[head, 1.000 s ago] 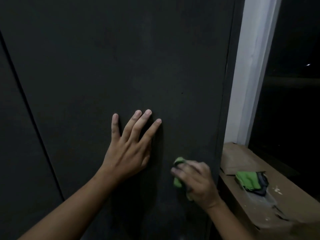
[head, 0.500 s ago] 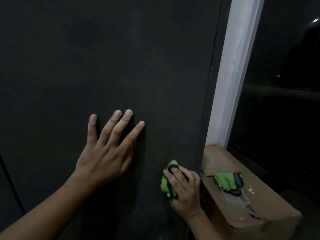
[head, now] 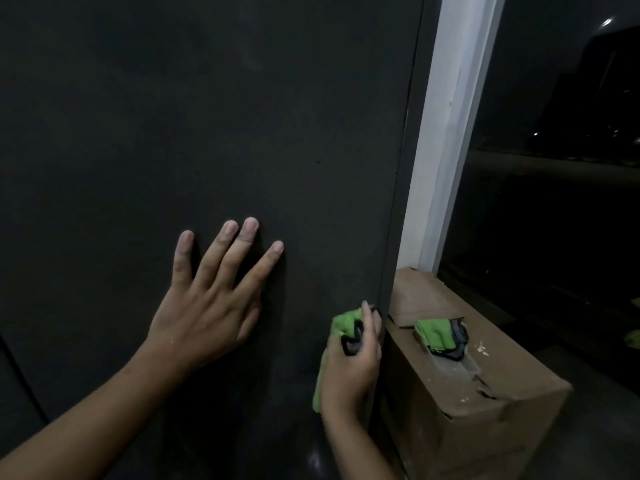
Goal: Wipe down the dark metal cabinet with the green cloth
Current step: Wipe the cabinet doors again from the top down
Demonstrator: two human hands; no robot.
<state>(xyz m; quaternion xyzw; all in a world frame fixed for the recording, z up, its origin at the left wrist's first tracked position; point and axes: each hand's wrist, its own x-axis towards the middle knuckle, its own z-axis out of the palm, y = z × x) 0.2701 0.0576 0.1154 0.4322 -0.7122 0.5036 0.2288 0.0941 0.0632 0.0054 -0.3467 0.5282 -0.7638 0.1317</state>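
Observation:
The dark metal cabinet [head: 242, 116] fills most of the view, its flat side panel facing me. My left hand [head: 207, 306] lies flat on the panel with straight, spread fingers. Lower right, my right hand [head: 353, 362] grips the bunched green cloth [head: 341, 323] and holds it against the panel close to the cabinet's right edge. Part of the cloth hangs below my palm, and the rest is hidden under my fingers.
A brown cardboard box [head: 460, 420] stands right beside the cabinet, with a second green and grey cloth [head: 440, 336] lying on top. A white window frame [head: 446, 133] rises behind it, and dark glass [head: 554, 168] is at the right.
My right hand has slid the cloth rightward toward the cabinet's edge. The left hand stays flat on the panel. The camera has shifted a little.

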